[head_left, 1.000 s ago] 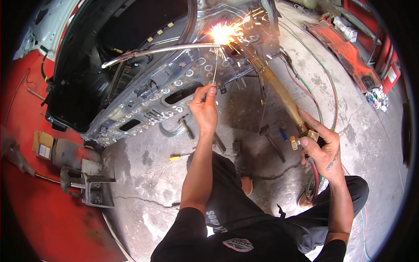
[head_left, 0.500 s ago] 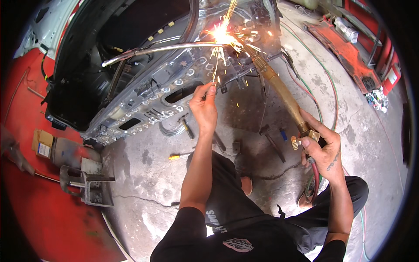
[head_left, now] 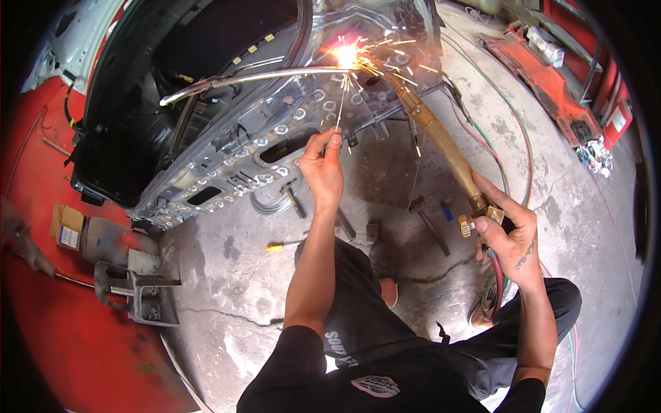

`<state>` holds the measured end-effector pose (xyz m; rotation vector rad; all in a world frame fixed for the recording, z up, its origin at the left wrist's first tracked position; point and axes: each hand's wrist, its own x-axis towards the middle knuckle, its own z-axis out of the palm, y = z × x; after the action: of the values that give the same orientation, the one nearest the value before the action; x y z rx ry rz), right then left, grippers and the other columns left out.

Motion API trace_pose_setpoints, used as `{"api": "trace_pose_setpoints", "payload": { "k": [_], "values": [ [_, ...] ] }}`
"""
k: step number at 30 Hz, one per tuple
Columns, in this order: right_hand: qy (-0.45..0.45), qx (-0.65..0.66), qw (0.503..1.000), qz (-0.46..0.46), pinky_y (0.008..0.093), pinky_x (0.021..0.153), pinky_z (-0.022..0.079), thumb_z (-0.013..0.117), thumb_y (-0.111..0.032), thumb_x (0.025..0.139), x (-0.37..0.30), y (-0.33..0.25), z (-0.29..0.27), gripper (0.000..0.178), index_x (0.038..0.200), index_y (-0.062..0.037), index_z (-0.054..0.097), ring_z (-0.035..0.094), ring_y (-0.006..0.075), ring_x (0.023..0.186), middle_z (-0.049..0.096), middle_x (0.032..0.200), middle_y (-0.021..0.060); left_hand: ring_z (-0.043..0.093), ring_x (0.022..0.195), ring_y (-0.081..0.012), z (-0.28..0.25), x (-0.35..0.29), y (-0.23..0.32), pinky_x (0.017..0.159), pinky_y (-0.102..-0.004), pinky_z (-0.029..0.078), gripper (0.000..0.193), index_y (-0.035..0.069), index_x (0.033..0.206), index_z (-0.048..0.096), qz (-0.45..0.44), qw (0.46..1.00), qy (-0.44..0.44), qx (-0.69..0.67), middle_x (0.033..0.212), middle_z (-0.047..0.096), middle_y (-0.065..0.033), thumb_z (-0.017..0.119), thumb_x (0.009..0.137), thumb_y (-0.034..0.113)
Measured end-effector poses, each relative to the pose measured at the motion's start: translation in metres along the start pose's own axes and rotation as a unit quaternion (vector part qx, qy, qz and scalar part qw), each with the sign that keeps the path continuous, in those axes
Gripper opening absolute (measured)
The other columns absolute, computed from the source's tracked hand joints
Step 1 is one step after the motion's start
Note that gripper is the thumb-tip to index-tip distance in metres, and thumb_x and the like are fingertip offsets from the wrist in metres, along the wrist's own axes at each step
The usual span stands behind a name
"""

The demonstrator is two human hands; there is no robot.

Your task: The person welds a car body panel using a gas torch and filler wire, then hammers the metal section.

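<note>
My right hand is wrapped round the rear of a brass gas welding torch, near its valve knob, with red and green hoses trailing below. The torch points up and left to a bright glow with flying sparks on the dark metal car body panel. Between the thumb and fingers of my left hand is a thin welding rod, its far end reaching up to the glow. A bent metal strip runs leftward from the glow. Glare hides the torch tip.
Two hammers lie on the concrete floor beside a wire coil and a yellow-handled screwdriver. At left stand a metal bracket and a cardboard box. Hoses cross the floor at right near an orange-red rack.
The sparks have changed shape; the tall upward streak is gone and more now fly to the right. Both hands hold nearly the same place.
</note>
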<state>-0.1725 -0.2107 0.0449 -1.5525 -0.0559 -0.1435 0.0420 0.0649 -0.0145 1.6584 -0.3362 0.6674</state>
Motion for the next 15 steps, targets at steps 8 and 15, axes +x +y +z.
{"api": "trace_pose_setpoints", "payload": {
  "k": [8,15],
  "values": [
    [0.003,0.000,1.000,-0.002,0.0249,0.051,0.049,0.072,-0.015,0.095,0.0006,-0.0008,0.0001,0.057,0.147,-0.0016,0.055,0.061,0.0101,0.059,0.066,0.095,0.0062,0.054,0.077,-0.0102,0.0021,0.0024,0.0009,0.071,-0.0255,0.043,0.011,-0.001,0.104,0.077,-0.006,1.000,0.002,-0.013,0.080,0.060,-0.0019,0.071,0.095,0.002],
    [0.003,-0.007,1.000,-0.001,0.0250,0.051,0.049,0.072,-0.015,0.095,0.0000,-0.0006,-0.0011,0.056,0.147,-0.0025,0.055,0.061,0.0100,0.058,0.066,0.095,0.0065,0.054,0.079,-0.0099,-0.0005,0.0016,-0.0020,0.071,-0.0250,0.042,0.011,-0.001,0.104,0.076,-0.013,1.000,-0.005,-0.007,0.083,0.064,-0.0026,0.071,0.095,0.001]
  ]
}}
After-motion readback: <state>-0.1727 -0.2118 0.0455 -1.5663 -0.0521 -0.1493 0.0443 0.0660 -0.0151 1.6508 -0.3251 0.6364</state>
